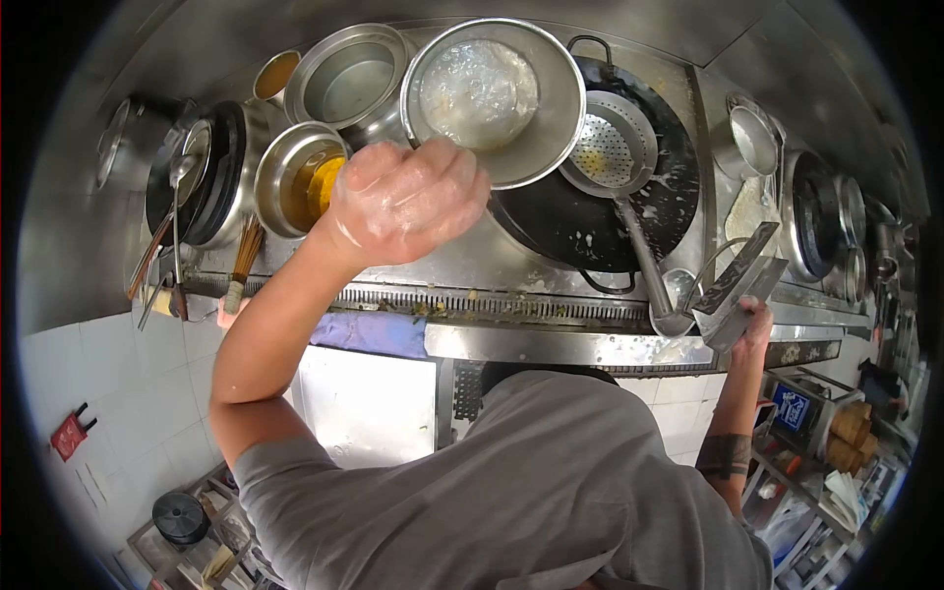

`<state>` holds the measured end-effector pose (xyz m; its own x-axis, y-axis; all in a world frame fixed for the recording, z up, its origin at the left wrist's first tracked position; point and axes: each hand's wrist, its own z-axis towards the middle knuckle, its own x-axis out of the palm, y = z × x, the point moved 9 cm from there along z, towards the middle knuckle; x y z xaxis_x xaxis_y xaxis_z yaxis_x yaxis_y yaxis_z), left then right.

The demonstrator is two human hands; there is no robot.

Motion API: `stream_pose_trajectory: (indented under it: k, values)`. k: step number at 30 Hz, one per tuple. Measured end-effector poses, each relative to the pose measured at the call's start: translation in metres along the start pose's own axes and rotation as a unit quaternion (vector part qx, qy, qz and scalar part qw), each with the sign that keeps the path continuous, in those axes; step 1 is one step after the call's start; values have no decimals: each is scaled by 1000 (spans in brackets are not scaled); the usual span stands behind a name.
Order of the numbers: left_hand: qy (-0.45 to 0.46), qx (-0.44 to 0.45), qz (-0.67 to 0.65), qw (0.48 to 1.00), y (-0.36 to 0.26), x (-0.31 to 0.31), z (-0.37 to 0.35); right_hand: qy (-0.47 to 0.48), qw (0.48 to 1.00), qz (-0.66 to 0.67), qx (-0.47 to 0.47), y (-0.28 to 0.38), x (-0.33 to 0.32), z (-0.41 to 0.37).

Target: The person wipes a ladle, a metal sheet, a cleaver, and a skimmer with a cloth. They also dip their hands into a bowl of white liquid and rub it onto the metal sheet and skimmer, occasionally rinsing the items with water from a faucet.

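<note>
My left hand [408,202] is closed in a fist, coated with a wet, whitish film. It is raised at the near left rim of a large metal bowl [562,123] and overlaps that rim in this view. Clear, glossy liquid [479,93] lies in the bowl. Whatever the fist holds is hidden. My right hand [755,320], low at the counter's front edge, has its fingers around the end of a flat metal piece [733,327]. Left of it, a ladle [673,317] rests beside the handle of a perforated strainer [618,143].
A black wok [659,231] spattered with white sits under the strainer. Behind my left forearm stands a metal pot with yellow contents [320,187], near a pot of liquid [349,84] and a bamboo brush [246,258]. A drain grate [492,304] and blue cloth [369,334] line the front edge.
</note>
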<state>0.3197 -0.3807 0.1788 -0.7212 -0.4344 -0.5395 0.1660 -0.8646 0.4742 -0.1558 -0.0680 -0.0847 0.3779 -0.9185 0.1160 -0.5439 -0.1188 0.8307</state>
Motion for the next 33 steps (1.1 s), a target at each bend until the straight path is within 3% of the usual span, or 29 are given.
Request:
stream_pose_trajectory:
  k: [6, 11, 15, 18, 19, 21, 22, 24, 25, 27, 28, 30, 31, 32, 33]
  values:
    - [16, -28, 19, 999, 1, -4, -11, 60, 998, 12, -1, 6, 29, -9]
    - [56, -92, -7, 994, 17, 11, -33, 27, 1000, -2, -1, -1, 10, 5]
    - [48, -337, 0, 940, 95, 54, -97, 36, 999, 2, -14, -14, -3, 17]
    - [-28, -534, 10, 845, 167, 87, -181, 31, 999, -6, -29, -18, -10, 12]
    - [-28, -534, 12, 845, 186, 102, -199, 13, 999, 2, -36, -19, -15, 10]
    - [-80, -708, -102, 695, 233, 139, -275, 0, 998, -38, -44, -21, -24, 6]
    - [-80, -708, -103, 695, 247, 153, -290, -5, 999, -26, -45, -23, -28, 3]
    - [-201, -822, -282, 452, 257, 204, -356, -12, 999, -10, -33, -28, -35, -2]
    - [-200, -822, -284, 452, 265, 220, -370, -15, 999, -9, -34, -29, -37, -4]
    - [-291, -844, -324, 314, 261, 261, -415, -48, 998, -22, -34, -30, -44, -8]
    - [-292, -852, -318, 295, 260, 280, -436, -70, 997, -18, -30, -33, -46, -11]
    - [-229, -873, -265, 339, 264, 308, -473, -67, 998, -8, -18, -44, -63, -11]
    - [-108, -869, -192, 443, 280, 323, -500, -59, 998, 2, -4, -48, -68, -7]
    - [65, -816, -91, 567, 301, 345, -531, -45, 998, 21, -25, -44, -56, -18]
    - [164, -740, 5, 652, 312, 368, -559, -47, 998, 23, -31, -44, -60, -15]
